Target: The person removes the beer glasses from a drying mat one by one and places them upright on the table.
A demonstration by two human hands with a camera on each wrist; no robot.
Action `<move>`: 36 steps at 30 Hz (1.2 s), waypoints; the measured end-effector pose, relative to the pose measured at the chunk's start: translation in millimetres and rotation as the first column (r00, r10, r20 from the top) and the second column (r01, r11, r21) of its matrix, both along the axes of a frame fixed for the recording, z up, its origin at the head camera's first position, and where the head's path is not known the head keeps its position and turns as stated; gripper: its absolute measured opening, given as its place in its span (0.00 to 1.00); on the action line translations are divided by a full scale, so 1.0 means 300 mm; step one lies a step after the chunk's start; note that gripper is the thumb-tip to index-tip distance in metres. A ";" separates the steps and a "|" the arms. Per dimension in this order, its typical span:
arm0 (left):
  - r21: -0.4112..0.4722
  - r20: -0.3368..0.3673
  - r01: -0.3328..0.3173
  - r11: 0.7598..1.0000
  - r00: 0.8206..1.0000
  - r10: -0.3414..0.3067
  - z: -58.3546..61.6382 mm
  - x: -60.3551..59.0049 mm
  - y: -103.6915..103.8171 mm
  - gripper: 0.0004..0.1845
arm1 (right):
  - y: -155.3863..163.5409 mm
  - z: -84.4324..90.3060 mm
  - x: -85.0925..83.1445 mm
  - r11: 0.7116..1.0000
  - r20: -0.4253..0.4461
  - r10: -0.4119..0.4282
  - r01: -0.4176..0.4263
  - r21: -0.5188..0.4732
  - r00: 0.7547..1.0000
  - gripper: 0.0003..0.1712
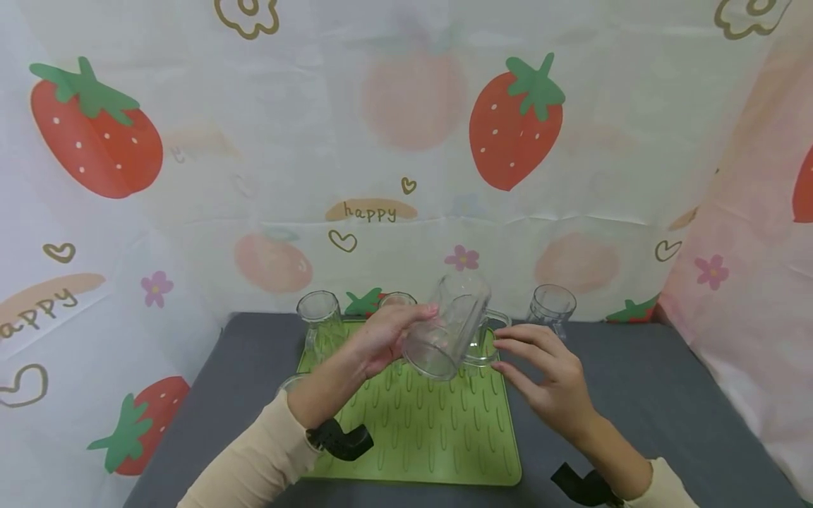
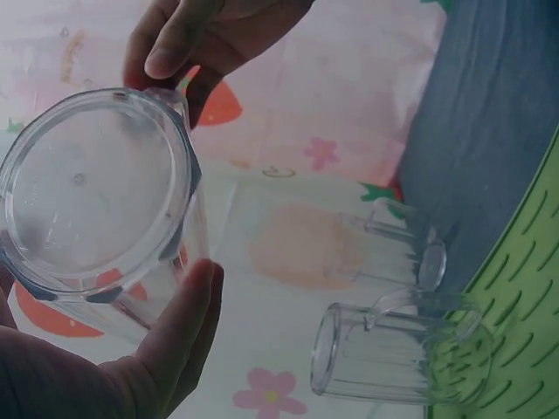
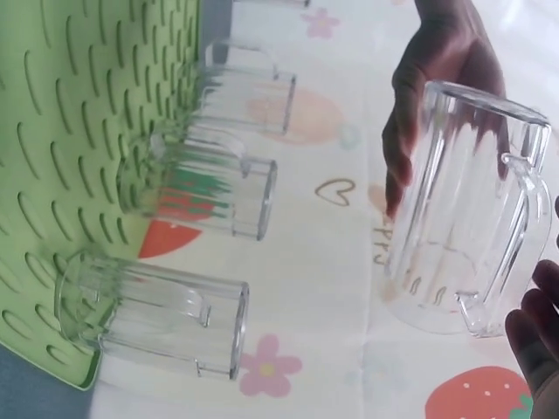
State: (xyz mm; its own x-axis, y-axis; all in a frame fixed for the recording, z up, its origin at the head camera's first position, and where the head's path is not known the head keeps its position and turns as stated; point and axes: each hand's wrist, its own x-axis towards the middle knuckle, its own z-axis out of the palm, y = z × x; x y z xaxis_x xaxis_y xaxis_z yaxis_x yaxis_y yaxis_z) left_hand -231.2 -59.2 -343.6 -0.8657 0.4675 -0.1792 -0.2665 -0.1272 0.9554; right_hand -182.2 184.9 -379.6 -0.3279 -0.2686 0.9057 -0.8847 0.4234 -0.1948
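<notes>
A clear glass mug point(image 1: 447, 324) is raised over the green mat, tilted with its round base toward the person. My left hand point(image 1: 395, 331) holds it around the body, thumb on the near side. On the right, the fingertips of my right hand point(image 1: 543, 370) are at the mug's handle point(image 3: 534, 214), fingers fairly straight and slightly spread. The left wrist view looks onto the mug's base point(image 2: 92, 192), and the right hand point(image 2: 210, 39) is at the handle above it.
Several more clear mugs stand upright at the back, including a left one point(image 1: 320, 324) on the ribbed green mat point(image 1: 432, 441) and a right one point(image 1: 552, 307) beyond it. Another rim point(image 1: 292, 381) is mostly hidden by the left forearm. A grey cloth point(image 1: 603, 423) covers the table; strawberry-print curtains enclose it.
</notes>
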 end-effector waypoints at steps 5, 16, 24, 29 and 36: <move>-0.014 -0.112 -0.033 0.999 0.993 0.031 -0.003 0.027 -0.001 0.26 | 0.009 0.006 0.007 0.996 0.117 0.027 -0.017 -0.087 0.993 0.19; 0.007 -0.233 -0.177 0.984 0.957 0.174 -0.031 0.097 0.020 0.40 | 0.012 0.028 0.031 0.933 0.400 0.234 -0.088 -0.350 0.886 0.24; 0.108 -0.310 -0.155 0.982 0.933 0.181 -0.072 0.126 0.018 0.43 | 0.026 0.045 0.040 0.891 0.645 0.326 0.003 -0.454 0.691 0.20; 0.142 -0.355 -0.129 0.981 0.919 0.173 -0.109 0.134 0.017 0.47 | 0.030 0.047 0.037 0.853 0.723 0.433 0.015 -0.522 0.538 0.18; 0.154 -0.403 -0.136 0.979 0.896 0.188 -0.147 0.140 0.023 0.47 | 0.027 0.033 0.032 0.845 0.745 0.479 -0.014 -0.535 0.465 0.14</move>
State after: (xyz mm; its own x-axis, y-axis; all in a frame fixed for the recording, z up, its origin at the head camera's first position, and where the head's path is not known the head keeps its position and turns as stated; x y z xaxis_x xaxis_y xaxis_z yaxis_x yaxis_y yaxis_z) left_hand -189.2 -52.3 -387.6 -0.9148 0.3098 0.2592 0.1833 -0.2535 0.9498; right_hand -172.6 193.0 -369.5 -0.9505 -0.1680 0.2612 -0.2448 -0.1123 -0.9630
